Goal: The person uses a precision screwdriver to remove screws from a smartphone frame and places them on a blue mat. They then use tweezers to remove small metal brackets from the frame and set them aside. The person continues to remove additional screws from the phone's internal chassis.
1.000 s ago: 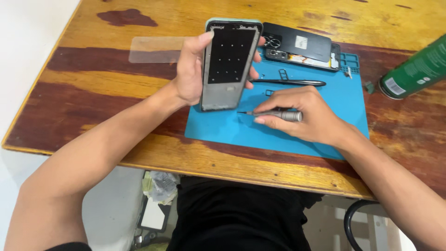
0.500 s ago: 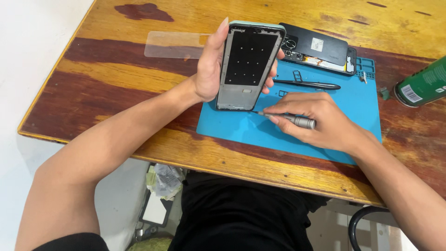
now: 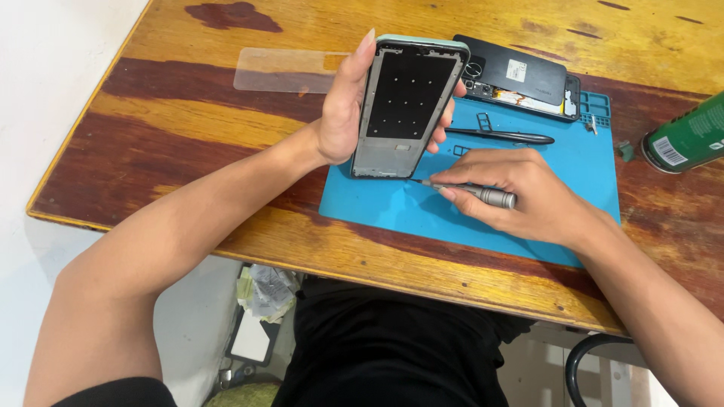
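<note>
Both hands busy: left hand [image 3: 343, 120] grips phone frame [image 3: 407, 105], right hand [image 3: 520, 192] pinches screwdriver [image 3: 471, 191]

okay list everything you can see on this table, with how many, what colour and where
phone frame: 1, grey and black, upright in left hand
screwdriver: 1, silver, in right hand, tip near frame's lower edge
work mat: 1, blue, on table
opened phone: 1, black, mat's far edge
tweezers: 1, black, on mat
clear sheet: 1, transparent, far left
can: 1, green, lying at right
table: 1, brown wood
left hand: 1
right hand: 1
</note>
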